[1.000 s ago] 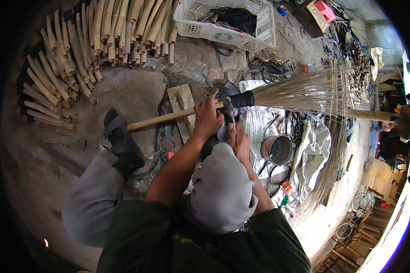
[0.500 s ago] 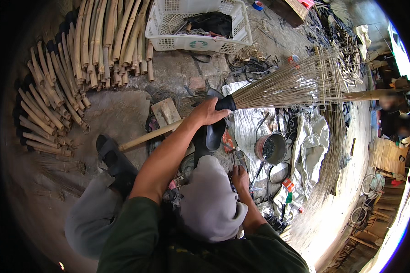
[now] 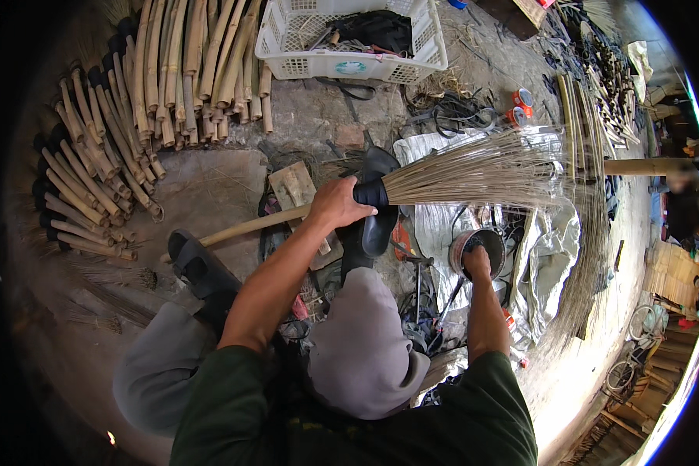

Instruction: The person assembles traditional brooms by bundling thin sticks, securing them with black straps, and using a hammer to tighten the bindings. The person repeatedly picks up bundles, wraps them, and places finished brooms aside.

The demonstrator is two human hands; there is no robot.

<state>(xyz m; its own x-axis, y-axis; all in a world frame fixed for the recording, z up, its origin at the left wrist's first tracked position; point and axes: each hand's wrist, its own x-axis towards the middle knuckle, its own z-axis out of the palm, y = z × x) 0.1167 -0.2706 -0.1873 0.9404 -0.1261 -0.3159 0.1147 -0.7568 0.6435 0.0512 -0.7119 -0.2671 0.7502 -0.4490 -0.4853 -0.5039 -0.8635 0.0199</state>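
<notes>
My left hand [image 3: 338,203] is wrapped round a broom [image 3: 474,171] just behind its black-bound neck. The broom lies across my black sandal [image 3: 377,229], its pale wooden handle slanting down to the left and its thin stiff bristles fanning out to the right. My right hand [image 3: 478,262] reaches down into a round metal tin [image 3: 499,252]; its fingers are hidden inside. Beside the tin, a hammer-like tool [image 3: 418,268] stands among dark scraps between the tin and my knee.
Stacked bamboo poles [image 3: 194,62] fill the far left. A white plastic crate [image 3: 349,68] holds black cloth and tools. Two small red tins [image 3: 523,98] sit beyond the broom. Crumpled silvery sheeting [image 3: 547,241] lies to the right, beside long loose bristles [image 3: 586,272].
My right hand has moved from beside my knee rightward into the tin. The broom's bristle end has dipped slightly nearer me, with my left hand still holding it.
</notes>
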